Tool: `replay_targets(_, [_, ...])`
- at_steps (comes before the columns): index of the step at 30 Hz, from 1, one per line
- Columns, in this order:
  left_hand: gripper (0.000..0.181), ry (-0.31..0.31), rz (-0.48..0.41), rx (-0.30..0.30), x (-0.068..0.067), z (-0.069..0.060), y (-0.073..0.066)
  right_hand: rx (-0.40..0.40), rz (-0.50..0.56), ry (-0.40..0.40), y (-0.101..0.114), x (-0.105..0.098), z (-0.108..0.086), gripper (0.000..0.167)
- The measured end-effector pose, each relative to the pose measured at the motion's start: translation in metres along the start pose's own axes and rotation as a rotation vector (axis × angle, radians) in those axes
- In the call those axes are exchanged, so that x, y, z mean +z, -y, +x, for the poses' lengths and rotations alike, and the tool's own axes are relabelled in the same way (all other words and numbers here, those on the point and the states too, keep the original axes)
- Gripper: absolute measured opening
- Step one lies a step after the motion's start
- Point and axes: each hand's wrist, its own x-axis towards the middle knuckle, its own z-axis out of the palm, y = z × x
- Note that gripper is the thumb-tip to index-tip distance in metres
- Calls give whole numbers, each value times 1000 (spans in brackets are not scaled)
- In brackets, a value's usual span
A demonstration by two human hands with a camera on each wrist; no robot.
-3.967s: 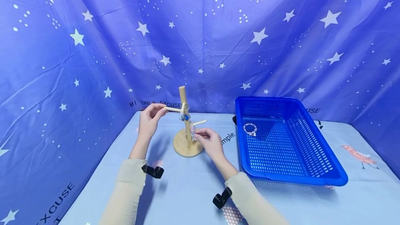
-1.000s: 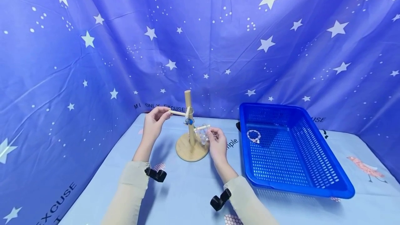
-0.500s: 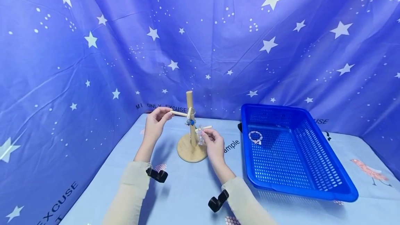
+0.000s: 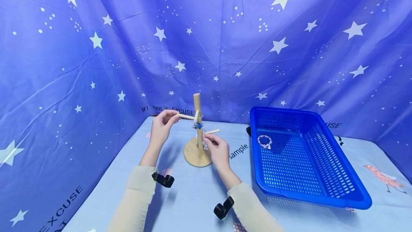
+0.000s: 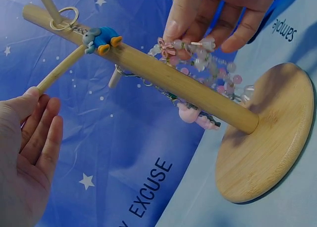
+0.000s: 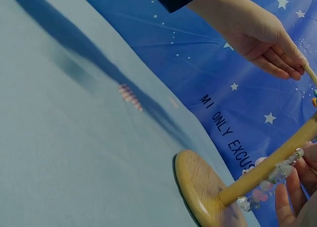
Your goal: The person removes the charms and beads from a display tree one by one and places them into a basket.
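Observation:
A wooden stand [image 4: 192, 155] with a round base, an upright post and several pegs stands between my hands. My left hand [image 4: 161, 129] pinches the end of the upper left peg [image 5: 62, 71]. Beside the post, my right hand [image 4: 219, 152] pinches a beaded bracelet [image 5: 202, 63] of clear and pink beads with a pink flower. The bracelet lies close against the post, below the right peg [image 4: 214, 131]. A keychain with a blue figure [image 5: 105, 37] hangs higher up the post. On the post's far side dangles a keychain with a pink charm [image 5: 189, 113].
To the right stands a blue plastic basket [image 4: 317, 199] with perforated walls. Inside it lies another pink-and-white beaded bracelet [image 4: 266, 146]. A star-printed blue curtain [image 4: 219, 46] encloses the back and sides of the table [image 4: 190, 196].
The right hand first drew the bracelet outward toward the right peg's tip, then moved it back left against the post. The left hand keeps its pinch on the peg. The head view shifts slightly.

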Motion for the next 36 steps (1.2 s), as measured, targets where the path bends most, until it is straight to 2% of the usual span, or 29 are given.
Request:
replay_targets(5, [21, 0, 2, 6, 1, 0, 1, -20, -41, 5, 0, -3, 0, 16])
replay_targets(9, [20, 0, 0, 9, 1, 1, 0, -6, -63, -5, 0, -3, 1, 15])
replay_targets(17, [21, -3, 3, 3, 0, 1, 0, 8, 20, 3, -3, 2, 4, 15])
replay_targets(22, [22, 5, -10, -29, 2, 0, -1, 46, 9, -5, -3, 4, 3, 14])
replay_targets(26, [21, 21, -7, -40, 3, -4, -15, 40, -19, -25, -3, 5, 3, 14])
replay_targets(30, [20, 21, -2, -33, 3, -6, -30, -6, -14, -47, -2, 5, 3, 15])
replay_targets(36, [21, 27, -2, -40, 1, -6, -33, -13, 17, -90, 0, 2, 5, 12])
